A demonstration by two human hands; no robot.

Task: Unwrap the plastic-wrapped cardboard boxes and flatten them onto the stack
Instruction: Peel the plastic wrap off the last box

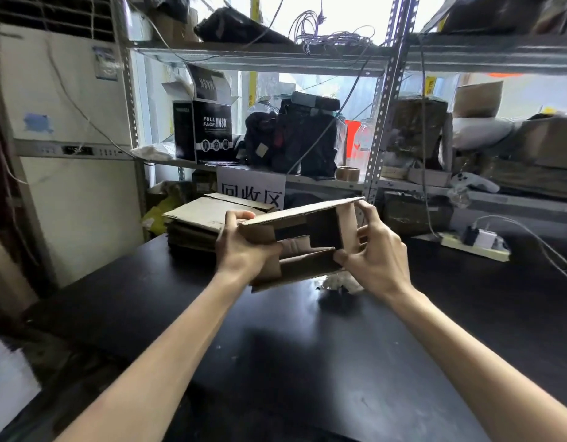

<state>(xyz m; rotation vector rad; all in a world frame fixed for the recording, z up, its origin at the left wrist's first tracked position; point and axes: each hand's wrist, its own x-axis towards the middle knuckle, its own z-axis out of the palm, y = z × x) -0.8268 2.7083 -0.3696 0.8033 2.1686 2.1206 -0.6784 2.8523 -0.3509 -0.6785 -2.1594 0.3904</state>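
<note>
Black bench (307, 362), near. Above it, left hand (243, 250) and right hand (374, 253) each grip an end of an open cardboard box (301, 267), held clear of the surface. Crumpled plastic wrap (339, 282) lies just beyond; the flattened cardboard stack (196, 218) sits far left.

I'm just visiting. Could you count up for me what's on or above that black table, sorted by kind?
Open cardboard box, held in the left hand and right hand: 1
Low stack of flattened cardboard: 1
Loose crumpled plastic wrap: 1
White power strip: 1
Total: 4
</note>
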